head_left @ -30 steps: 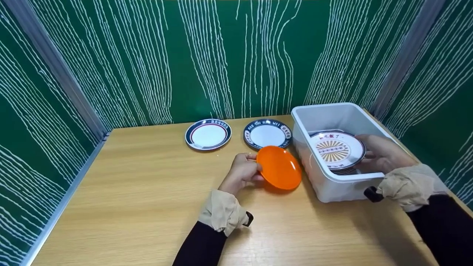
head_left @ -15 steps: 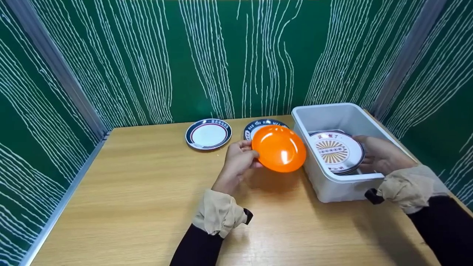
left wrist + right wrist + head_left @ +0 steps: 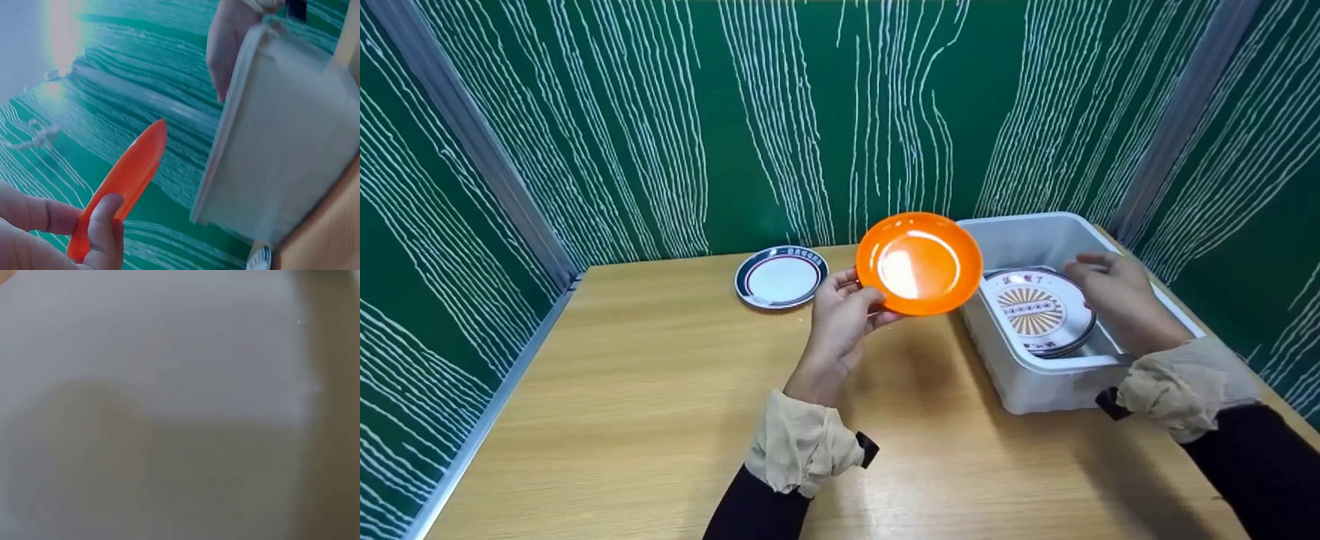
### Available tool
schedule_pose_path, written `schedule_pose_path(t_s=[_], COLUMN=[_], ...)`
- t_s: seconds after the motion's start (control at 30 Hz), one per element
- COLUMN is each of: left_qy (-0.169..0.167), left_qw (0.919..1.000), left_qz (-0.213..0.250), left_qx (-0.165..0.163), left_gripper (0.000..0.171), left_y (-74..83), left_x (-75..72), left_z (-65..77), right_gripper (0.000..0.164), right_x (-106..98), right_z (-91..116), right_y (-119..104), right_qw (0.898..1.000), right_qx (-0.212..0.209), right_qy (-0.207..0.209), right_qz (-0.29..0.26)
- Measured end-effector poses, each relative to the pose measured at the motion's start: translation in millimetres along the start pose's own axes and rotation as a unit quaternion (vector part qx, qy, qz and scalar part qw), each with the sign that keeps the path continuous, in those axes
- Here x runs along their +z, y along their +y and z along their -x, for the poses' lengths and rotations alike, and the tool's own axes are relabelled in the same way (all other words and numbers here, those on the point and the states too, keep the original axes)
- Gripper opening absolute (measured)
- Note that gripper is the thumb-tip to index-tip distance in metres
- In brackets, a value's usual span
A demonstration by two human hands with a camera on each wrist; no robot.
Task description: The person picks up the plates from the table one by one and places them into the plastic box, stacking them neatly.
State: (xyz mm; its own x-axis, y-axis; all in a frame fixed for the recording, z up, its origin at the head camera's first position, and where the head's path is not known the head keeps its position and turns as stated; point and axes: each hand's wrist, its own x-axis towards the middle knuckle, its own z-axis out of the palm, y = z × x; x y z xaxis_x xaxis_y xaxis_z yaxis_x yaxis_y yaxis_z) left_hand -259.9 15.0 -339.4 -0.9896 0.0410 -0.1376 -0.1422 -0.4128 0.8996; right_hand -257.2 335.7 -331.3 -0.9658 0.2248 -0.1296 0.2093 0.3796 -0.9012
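My left hand (image 3: 840,326) holds a shiny orange plate (image 3: 919,262) by its left edge, thumb on the front and fingers behind. The plate is raised above the table and tilted toward the head camera. In the left wrist view the orange plate (image 3: 126,180) shows nearly edge-on, pinched by the left hand (image 3: 50,236). Over a white plastic bin (image 3: 1072,364) hovers my right hand (image 3: 1125,304), holding nothing, its fingers loosely bent. Below it, inside the bin, lies a stack of white plates (image 3: 1035,311), the top one with a sunburst print. A pale blur fills the right wrist view.
A dark-rimmed white plate (image 3: 781,277) lies at the back of the wooden table (image 3: 660,420). Another dark-rimmed plate (image 3: 260,259) shows partly in the left wrist view, hidden behind the orange plate in the head view. Green walls (image 3: 645,135) with white lines enclose the table.
My left hand has lifted the orange plate up and away, tilting its face toward the head camera. My right hand has let go of the stack's edge and risen above it.
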Motion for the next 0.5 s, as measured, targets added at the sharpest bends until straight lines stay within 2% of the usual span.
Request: schedule_pose_path(t_s=[0.07,0.2,0.3,0.4,0.5], left_qy=[-0.012,-0.03,-0.035,-0.033,-0.035], left_qw=[0.9998,0.9989,0.9985,0.9984,0.9982], left_qz=[0.015,0.034,0.042,0.045,0.044], left_qx=[0.003,0.005,0.008,0.014,0.02], left_gripper=[0.052,0.054,0.054,0.054,0.055], left_y=[1.2,1.1,-1.6,-3.4,-4.5], left_x=[4.2,13.8,21.7,28.4,32.7], left_z=[4.5,16.0,24.3,29.6,32.2], right_gripper=[0.074,0.083,0.083,0.066,0.042], right_x=[6,20,33,46,54], right_z=[7,23,34,46,53], right_y=[-8,-25,-34,-43,-47], right_qw=[1.0,0.997,0.991,0.976,0.956], right_qx=[-0.018,-0.057,-0.077,-0.069,-0.049], right_qy=[-0.006,-0.046,-0.087,-0.124,-0.141], right_qz=[0.003,-0.016,-0.066,-0.165,-0.254])
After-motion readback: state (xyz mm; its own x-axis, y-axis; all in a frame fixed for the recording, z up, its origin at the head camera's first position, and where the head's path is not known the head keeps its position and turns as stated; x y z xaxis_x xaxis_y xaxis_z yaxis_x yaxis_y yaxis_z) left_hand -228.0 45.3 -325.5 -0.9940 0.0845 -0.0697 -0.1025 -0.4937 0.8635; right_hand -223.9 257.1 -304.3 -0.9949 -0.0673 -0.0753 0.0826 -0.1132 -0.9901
